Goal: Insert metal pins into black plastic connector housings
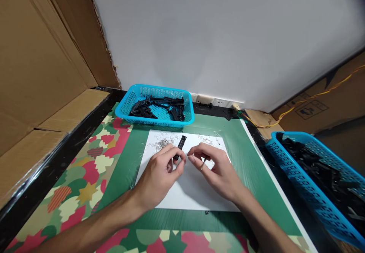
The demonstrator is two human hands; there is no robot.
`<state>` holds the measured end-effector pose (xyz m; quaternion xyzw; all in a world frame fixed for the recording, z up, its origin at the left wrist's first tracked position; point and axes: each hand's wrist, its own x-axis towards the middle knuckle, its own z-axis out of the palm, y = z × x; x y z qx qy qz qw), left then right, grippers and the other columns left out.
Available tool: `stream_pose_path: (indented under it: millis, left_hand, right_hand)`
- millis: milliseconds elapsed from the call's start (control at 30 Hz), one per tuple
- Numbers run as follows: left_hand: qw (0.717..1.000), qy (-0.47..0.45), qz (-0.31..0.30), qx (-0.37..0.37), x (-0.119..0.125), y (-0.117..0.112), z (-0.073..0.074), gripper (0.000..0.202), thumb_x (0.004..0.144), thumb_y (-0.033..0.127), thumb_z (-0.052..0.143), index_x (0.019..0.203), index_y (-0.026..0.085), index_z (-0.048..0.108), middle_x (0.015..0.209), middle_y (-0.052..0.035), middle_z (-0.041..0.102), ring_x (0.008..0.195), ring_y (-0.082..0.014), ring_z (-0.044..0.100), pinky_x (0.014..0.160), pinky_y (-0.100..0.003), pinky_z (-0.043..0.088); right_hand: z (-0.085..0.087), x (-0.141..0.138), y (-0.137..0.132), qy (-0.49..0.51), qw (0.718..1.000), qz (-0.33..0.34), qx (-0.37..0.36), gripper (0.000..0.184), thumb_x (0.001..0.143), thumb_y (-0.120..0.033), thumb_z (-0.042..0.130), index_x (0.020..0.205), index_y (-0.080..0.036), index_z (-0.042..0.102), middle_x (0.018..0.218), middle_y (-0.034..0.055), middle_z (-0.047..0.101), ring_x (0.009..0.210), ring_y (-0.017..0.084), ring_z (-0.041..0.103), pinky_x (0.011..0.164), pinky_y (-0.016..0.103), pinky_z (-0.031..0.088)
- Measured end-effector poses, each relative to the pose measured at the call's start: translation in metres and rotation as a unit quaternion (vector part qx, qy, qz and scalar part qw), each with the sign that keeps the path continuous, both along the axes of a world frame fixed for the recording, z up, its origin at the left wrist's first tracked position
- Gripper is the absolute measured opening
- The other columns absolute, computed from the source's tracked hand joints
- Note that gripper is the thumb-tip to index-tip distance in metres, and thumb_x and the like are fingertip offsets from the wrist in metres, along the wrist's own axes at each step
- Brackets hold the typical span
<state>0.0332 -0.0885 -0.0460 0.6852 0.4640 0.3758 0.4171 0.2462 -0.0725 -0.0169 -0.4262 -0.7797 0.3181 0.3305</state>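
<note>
Fingers of left hand [158, 176] half-hide black clip [181, 144], possibly plastic.

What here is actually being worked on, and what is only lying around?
In use:
left hand holding a small black plastic clip
right hand pinching a thin metal wire piece
heaps of loose wire pieces
white paper sheet
turquoise plastic basket of similar black parts at the back
second turquoise basket at right

Lying about:
brown cardboard sheets
yellow cable
white wall socket
leaf-patterned mat
</note>
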Motion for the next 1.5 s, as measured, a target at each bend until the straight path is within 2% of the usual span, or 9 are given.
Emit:
stream_pose_path:
  millis: [167,300,400,633,767,900,1033,1200,1500]
  left_hand:
    - [0.999,0.043,-0.013,0.017,0.000,0.002,-0.001,0.010,0.101,0.020,0.057,0.099,0.022,0.066,0.094,0.0008,0.057,0.078,-0.0133,0.053,0.073,-0.027,0.042]
    - [0.998,0.051,-0.023,0.017,0.001,0.003,-0.004,0.010,0.101,0.021,0.057,0.098,0.021,0.066,0.093,0.0005,0.057,0.077,-0.0136,0.054,0.072,-0.027,0.042]
    - [0.999,0.045,-0.028,0.011,0.000,0.003,-0.004,0.012,0.103,0.023,0.057,0.101,0.021,0.068,0.095,-0.0002,0.059,0.077,-0.0136,0.053,0.071,-0.027,0.042]
    - [0.999,-0.020,-0.032,-0.008,-0.003,0.003,0.002,0.034,0.111,0.041,0.048,0.131,0.026,0.071,0.107,-0.0044,0.064,0.080,-0.0143,0.056,0.071,-0.028,0.043]
    - [0.994,-0.094,-0.033,-0.047,-0.002,0.003,-0.003,0.051,0.110,0.040,0.052,0.161,0.036,0.043,0.111,-0.0041,0.062,0.068,-0.0104,0.049,0.065,-0.026,0.042]
    - [0.982,-0.174,-0.050,-0.054,0.000,0.002,-0.009,0.074,0.107,0.034,0.060,0.169,0.040,0.019,0.103,-0.0019,0.058,0.071,-0.0111,0.050,0.063,-0.024,0.041]
    - [0.986,-0.154,-0.056,-0.034,-0.001,0.002,-0.011,0.071,0.107,0.034,0.061,0.168,0.041,0.025,0.103,-0.0004,0.054,0.072,-0.0103,0.047,0.068,-0.025,0.043]
    - [0.991,-0.114,-0.059,-0.024,-0.004,0.003,-0.014,0.067,0.106,0.034,0.062,0.166,0.041,0.033,0.111,-0.0017,0.056,0.080,-0.0114,0.054,0.077,-0.027,0.047]
    - [0.990,-0.121,-0.069,-0.030,-0.004,0.003,-0.014,0.067,0.106,0.028,0.060,0.166,0.041,0.034,0.110,-0.0015,0.057,0.083,-0.0124,0.058,0.077,-0.027,0.049]
  right_hand:
    - [-0.007,0.000,0.001,-0.053,0.998,0.027,0.028,0.012,0.108,-0.026,0.056,0.110,-0.022,0.067,0.094,0.0046,0.069,0.084,0.019,0.061,0.076,0.031,0.047]
    - [-0.010,0.004,0.003,-0.061,0.996,0.043,0.051,0.013,0.105,-0.015,0.056,0.106,-0.022,0.066,0.097,0.0040,0.070,0.088,0.018,0.063,0.078,0.030,0.047]
    - [-0.010,0.006,0.004,-0.050,0.997,0.042,0.046,0.009,0.103,-0.017,0.058,0.102,-0.022,0.066,0.093,0.0030,0.069,0.082,0.016,0.062,0.074,0.029,0.047]
    - [-0.004,0.004,0.000,-0.012,0.993,-0.010,0.118,0.008,0.100,-0.017,0.063,0.095,-0.021,0.068,0.078,-0.0003,0.064,0.067,0.013,0.057,0.063,0.027,0.044]
    - [-0.003,0.002,-0.002,0.017,0.980,-0.053,0.191,0.010,0.098,-0.012,0.067,0.096,-0.021,0.070,0.070,-0.0028,0.057,0.063,0.012,0.053,0.062,0.027,0.042]
    - [-0.006,-0.001,-0.004,0.018,0.965,-0.046,0.258,0.017,0.094,-0.004,0.068,0.097,-0.021,0.070,0.069,-0.0037,0.052,0.062,0.012,0.049,0.061,0.027,0.040]
    - [-0.006,-0.002,-0.005,0.000,0.957,-0.002,0.290,0.020,0.094,0.001,0.065,0.098,-0.019,0.068,0.069,-0.0032,0.051,0.062,0.012,0.047,0.061,0.028,0.038]
    - [-0.004,-0.001,-0.003,-0.026,0.953,0.037,0.299,0.016,0.097,-0.001,0.065,0.098,-0.017,0.068,0.069,-0.0029,0.050,0.062,0.012,0.044,0.061,0.029,0.036]
    - [-0.004,0.002,-0.004,-0.048,0.954,0.060,0.290,0.012,0.100,-0.005,0.063,0.103,-0.015,0.069,0.071,-0.0014,0.052,0.065,0.014,0.046,0.063,0.030,0.037]
